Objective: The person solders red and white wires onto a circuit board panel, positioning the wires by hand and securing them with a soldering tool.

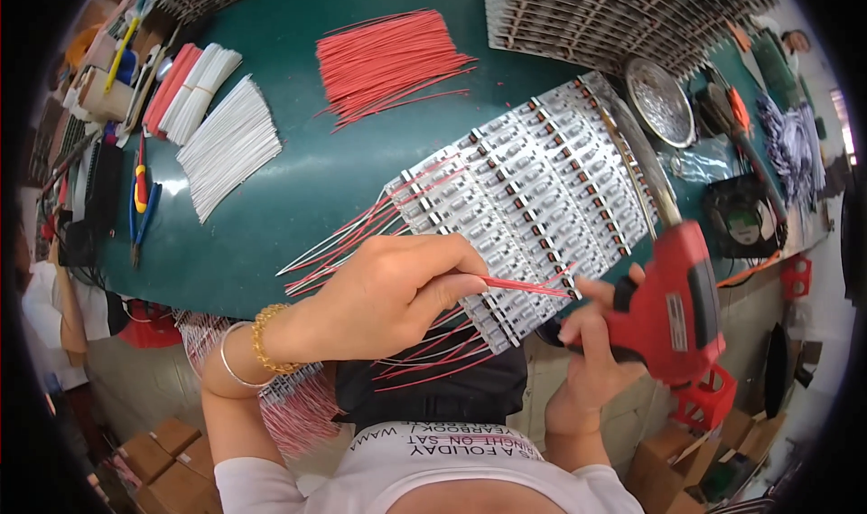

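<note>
My left hand (pixel 388 284), a gold bracelet at its wrist, pinches a few thin red wires (pixel 524 285) between thumb and fingers. Their far ends reach over the lower right edge of a panel of small circuit boards (pixel 506 184). Fingers of my right hand (pixel 596 342) wrap the dark handle of a red and black pistol-shaped tool (pixel 673 306) that looks like a soldering gun. Its metal barrel points away from me along the panel's right side. Red and white wires (pixel 348 238) stick out from the panel's left edge; my left hand hides part of them.
Loose red wires (pixel 388 62) lie at the back of the green table (pixel 280 216). White wires (pixel 230 148), wire bundles (pixel 194 89) and pliers (pixel 143 211) are left. A metal bowl (pixel 659 103), a small black fan (pixel 742 218) and stacked board panels (pixel 623 13) stand right and back.
</note>
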Available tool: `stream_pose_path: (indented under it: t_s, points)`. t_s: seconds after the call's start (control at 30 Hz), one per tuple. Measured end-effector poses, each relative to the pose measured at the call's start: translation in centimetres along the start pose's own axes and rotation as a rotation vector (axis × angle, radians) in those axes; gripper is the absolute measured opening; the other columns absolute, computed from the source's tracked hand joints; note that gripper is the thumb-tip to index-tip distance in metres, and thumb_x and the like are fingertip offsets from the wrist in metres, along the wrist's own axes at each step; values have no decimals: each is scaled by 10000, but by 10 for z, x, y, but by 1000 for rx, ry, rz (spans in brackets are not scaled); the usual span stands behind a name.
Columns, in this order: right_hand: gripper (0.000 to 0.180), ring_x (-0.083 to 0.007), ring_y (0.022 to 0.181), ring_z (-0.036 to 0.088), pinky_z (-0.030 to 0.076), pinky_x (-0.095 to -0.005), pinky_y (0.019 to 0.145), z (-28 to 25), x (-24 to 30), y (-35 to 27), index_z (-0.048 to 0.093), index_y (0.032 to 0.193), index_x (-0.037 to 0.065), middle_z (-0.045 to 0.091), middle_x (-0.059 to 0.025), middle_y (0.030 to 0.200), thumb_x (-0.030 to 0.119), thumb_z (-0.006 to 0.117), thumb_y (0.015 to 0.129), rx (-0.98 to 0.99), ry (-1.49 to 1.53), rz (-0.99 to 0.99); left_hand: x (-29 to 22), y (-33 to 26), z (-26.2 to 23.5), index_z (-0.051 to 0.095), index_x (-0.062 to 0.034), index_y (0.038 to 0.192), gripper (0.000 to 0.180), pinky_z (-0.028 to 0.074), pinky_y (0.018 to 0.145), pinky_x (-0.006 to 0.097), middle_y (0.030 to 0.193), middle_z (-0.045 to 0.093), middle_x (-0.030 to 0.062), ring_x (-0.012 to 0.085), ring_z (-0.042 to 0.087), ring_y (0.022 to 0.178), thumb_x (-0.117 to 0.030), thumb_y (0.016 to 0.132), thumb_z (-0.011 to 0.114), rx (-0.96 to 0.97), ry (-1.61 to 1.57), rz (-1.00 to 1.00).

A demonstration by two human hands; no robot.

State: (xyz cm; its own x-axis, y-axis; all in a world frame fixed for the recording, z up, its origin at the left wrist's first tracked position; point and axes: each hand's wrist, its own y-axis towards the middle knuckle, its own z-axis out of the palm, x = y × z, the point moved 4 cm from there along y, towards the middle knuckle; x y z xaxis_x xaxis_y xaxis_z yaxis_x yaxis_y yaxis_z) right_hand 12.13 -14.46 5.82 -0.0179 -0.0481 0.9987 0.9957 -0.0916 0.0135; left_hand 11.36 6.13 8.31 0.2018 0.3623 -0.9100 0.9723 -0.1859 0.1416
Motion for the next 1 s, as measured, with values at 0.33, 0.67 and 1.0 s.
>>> stream_pose_path:
  t_s: [0.33,0.67,1.0]
  points:
    - [600,-130,581,559,459,-222,539,12,6,-7,363,1302,-47,624,-157,830,-78,608,755,59,12,-130,0,-7,13,637,2,893,71,444,544,268,698,614,92,165,573,574,-13,826,615,-6,57,33]
    - [546,-132,581,564,450,-209,523,23,9,-14,377,1289,-77,617,-132,818,-85,596,789,69,-34,-240,-7,-13,20,629,3,884,64,448,552,297,700,605,105,204,570,594,-18,825,616,-57,47,81]
    - [485,-143,573,577,483,-256,583,22,22,-8,396,1247,-96,631,-176,817,-56,586,802,-31,53,-280,-8,-23,11,616,6,876,56,468,572,303,693,606,117,225,595,609,-23,832,599,5,83,8]
